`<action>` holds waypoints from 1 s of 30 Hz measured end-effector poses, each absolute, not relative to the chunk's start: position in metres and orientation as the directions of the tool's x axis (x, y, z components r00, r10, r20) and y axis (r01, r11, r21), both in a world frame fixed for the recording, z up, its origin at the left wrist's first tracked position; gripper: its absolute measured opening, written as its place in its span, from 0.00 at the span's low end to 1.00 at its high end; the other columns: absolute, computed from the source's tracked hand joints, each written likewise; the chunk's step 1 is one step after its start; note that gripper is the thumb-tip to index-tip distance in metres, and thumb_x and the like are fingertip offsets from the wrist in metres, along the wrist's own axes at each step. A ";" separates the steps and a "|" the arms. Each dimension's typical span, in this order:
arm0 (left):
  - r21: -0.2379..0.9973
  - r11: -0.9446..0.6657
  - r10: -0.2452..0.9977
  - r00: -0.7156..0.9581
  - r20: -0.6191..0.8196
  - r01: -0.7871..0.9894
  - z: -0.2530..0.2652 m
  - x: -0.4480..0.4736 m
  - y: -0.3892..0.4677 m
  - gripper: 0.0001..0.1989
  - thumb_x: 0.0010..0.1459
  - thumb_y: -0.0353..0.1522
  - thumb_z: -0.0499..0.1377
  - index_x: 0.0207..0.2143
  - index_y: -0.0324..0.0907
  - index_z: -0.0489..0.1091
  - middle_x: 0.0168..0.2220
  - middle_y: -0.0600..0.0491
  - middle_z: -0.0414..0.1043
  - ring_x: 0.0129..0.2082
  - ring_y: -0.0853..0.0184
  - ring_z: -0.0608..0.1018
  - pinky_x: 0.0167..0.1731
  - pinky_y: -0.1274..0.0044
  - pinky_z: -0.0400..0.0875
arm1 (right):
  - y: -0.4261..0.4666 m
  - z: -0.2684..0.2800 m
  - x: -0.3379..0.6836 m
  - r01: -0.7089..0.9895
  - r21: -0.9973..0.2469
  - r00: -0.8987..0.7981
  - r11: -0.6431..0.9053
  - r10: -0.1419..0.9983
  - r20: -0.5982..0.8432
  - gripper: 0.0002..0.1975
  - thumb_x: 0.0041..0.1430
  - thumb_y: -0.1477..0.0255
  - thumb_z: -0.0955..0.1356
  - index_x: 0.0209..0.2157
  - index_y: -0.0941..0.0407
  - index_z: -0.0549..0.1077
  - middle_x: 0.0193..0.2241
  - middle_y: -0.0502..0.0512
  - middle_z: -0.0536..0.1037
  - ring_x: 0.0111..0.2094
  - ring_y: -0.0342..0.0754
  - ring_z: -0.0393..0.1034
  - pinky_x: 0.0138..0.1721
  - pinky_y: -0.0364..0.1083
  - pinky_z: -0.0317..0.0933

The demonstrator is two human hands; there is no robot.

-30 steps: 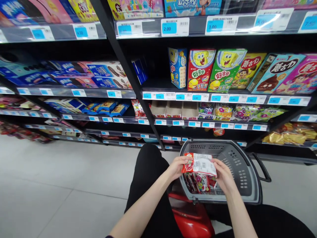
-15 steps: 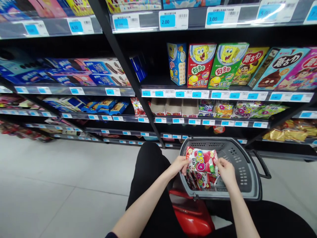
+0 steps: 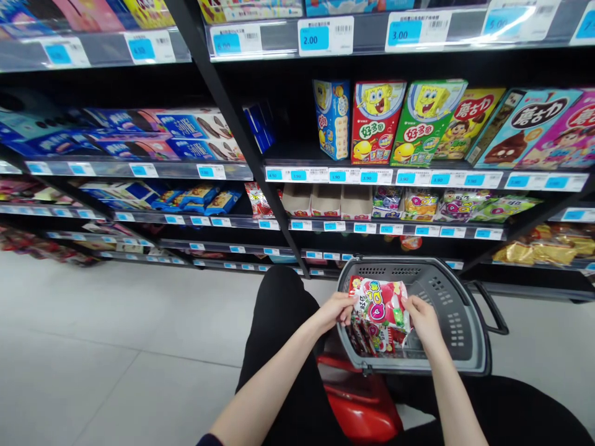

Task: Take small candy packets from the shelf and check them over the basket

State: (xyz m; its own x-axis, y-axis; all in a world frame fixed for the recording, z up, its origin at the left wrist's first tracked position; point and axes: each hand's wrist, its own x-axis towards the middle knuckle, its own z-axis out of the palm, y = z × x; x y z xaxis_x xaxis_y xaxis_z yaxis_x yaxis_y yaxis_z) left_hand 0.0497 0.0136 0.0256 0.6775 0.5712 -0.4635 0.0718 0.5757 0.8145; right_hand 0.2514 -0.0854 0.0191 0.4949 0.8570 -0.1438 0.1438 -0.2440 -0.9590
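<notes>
A red and white gummy candy bag (image 3: pixel 382 302) printed "QQ" is stretched level between my two hands, above the left part of a grey shopping basket (image 3: pixel 469 356). My left hand (image 3: pixel 335 311) pinches its left end. At the right end, the fingers of my right hand (image 3: pixel 422 316) are closed on the edge. Beneath it, several similar red candy bags (image 3: pixel 380 337) stand packed in the basket, partly hidden by the held bag. The basket's black handle (image 3: pixel 499 319) sticks out on the right.
Shelves ahead hold snack boxes (image 3: pixel 379 124), other gummy bags (image 3: pixel 418 204) and open cardboard trays (image 3: pixel 326 201). A shelf edge with price tags (image 3: pixel 325 37) crosses the top. My knee (image 3: pixel 281 297) is left of the basket; a red plastic object (image 3: pixel 365 415) lies under it. Grey tiles (image 3: pixel 116 347) spread left.
The held candy bag has tilted slightly, its right end a little lower. Both hands keep their hold, and the basket has stayed in place.
</notes>
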 end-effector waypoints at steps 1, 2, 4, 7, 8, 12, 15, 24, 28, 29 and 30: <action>0.815 0.575 0.571 0.676 -0.465 0.074 0.026 0.050 0.014 0.19 0.43 0.42 0.60 0.14 0.39 0.58 0.05 0.61 0.52 0.07 0.75 0.61 0.07 0.83 0.50 | -0.085 0.019 0.251 0.132 -0.961 0.489 -0.244 0.859 -0.151 0.18 0.46 0.57 0.65 0.14 0.55 0.61 0.11 0.44 0.62 0.15 0.41 0.54 0.18 0.40 0.47; 0.815 0.574 0.570 0.677 -0.466 0.077 0.026 0.050 0.014 0.19 0.44 0.42 0.60 0.14 0.39 0.58 0.05 0.61 0.52 0.07 0.75 0.61 0.07 0.83 0.51 | -0.085 0.020 0.251 0.125 -0.962 0.485 -0.244 0.860 -0.156 0.18 0.47 0.57 0.65 0.14 0.55 0.60 0.11 0.43 0.62 0.15 0.40 0.54 0.18 0.40 0.47; 0.815 0.574 0.565 0.680 -0.466 0.082 0.027 0.050 0.014 0.19 0.44 0.42 0.60 0.14 0.39 0.58 0.05 0.61 0.52 0.07 0.75 0.62 0.07 0.83 0.51 | -0.085 0.020 0.250 0.122 -0.963 0.484 -0.240 0.861 -0.154 0.18 0.47 0.57 0.65 0.14 0.55 0.60 0.11 0.43 0.61 0.15 0.40 0.53 0.18 0.40 0.47; 0.816 0.574 0.570 0.680 -0.461 0.072 0.026 0.050 0.014 0.19 0.44 0.42 0.60 0.14 0.39 0.57 0.05 0.61 0.53 0.07 0.75 0.62 0.08 0.83 0.51 | -0.085 0.018 0.251 0.132 -0.966 0.495 -0.223 0.859 -0.131 0.18 0.46 0.57 0.65 0.15 0.55 0.62 0.10 0.44 0.62 0.14 0.41 0.54 0.17 0.40 0.46; 0.816 0.575 0.574 0.678 -0.458 0.064 0.025 0.050 0.014 0.19 0.44 0.42 0.60 0.14 0.39 0.57 0.05 0.61 0.53 0.07 0.75 0.62 0.08 0.83 0.52 | -0.085 0.018 0.251 0.135 -0.967 0.497 -0.217 0.859 -0.123 0.18 0.46 0.57 0.65 0.15 0.55 0.62 0.10 0.44 0.62 0.15 0.41 0.54 0.17 0.40 0.46; 0.802 0.596 0.590 0.656 -0.470 0.038 0.024 0.049 0.014 0.17 0.45 0.41 0.60 0.17 0.37 0.61 0.06 0.61 0.52 0.09 0.73 0.64 0.10 0.83 0.55 | -0.088 0.025 0.250 0.218 -0.955 0.495 -0.201 0.866 -0.069 0.18 0.50 0.58 0.63 0.16 0.55 0.61 0.11 0.44 0.61 0.15 0.41 0.53 0.18 0.41 0.47; 0.738 0.672 0.575 0.672 -0.467 -0.061 0.028 0.052 0.007 0.16 0.46 0.39 0.60 0.33 0.37 0.66 0.17 0.55 0.69 0.20 0.67 0.74 0.21 0.77 0.67 | -0.090 0.036 0.234 0.502 -0.840 0.523 -0.206 0.846 0.105 0.17 0.55 0.60 0.60 0.18 0.54 0.62 0.12 0.46 0.62 0.16 0.42 0.56 0.21 0.41 0.49; 0.640 0.697 0.600 0.753 -0.272 -0.325 0.030 0.065 -0.018 0.24 0.46 0.32 0.61 0.48 0.38 0.62 0.44 0.42 0.69 0.41 0.58 0.73 0.39 0.68 0.67 | -0.085 0.049 0.169 0.871 -0.463 0.032 0.162 0.923 0.383 0.11 0.56 0.74 0.59 0.27 0.54 0.71 0.23 0.55 0.74 0.27 0.50 0.67 0.31 0.47 0.58; 0.660 0.712 0.575 0.738 -0.352 -0.240 0.034 0.058 -0.006 0.25 0.46 0.31 0.60 0.48 0.38 0.62 0.43 0.41 0.70 0.32 0.57 0.76 0.27 0.67 0.70 | -0.087 0.055 0.207 0.750 -0.659 0.350 0.046 0.819 0.455 0.09 0.52 0.70 0.65 0.37 0.53 0.71 0.34 0.57 0.73 0.39 0.54 0.66 0.43 0.54 0.57; 0.666 0.716 0.552 0.755 -0.354 -0.211 0.035 0.056 -0.004 0.26 0.44 0.29 0.61 0.48 0.37 0.62 0.42 0.40 0.70 0.30 0.58 0.76 0.26 0.67 0.71 | -0.087 0.056 0.218 0.652 -0.758 0.469 -0.008 0.790 0.395 0.16 0.49 0.68 0.67 0.43 0.53 0.69 0.40 0.59 0.71 0.42 0.56 0.65 0.44 0.56 0.56; 0.670 0.719 0.523 0.777 -0.350 -0.182 0.037 0.054 -0.003 0.27 0.43 0.28 0.61 0.48 0.36 0.62 0.42 0.40 0.70 0.30 0.58 0.76 0.27 0.67 0.71 | -0.088 0.056 0.229 0.504 -0.864 0.528 -0.024 0.800 0.286 0.25 0.46 0.67 0.69 0.48 0.53 0.64 0.43 0.60 0.70 0.43 0.57 0.65 0.44 0.57 0.57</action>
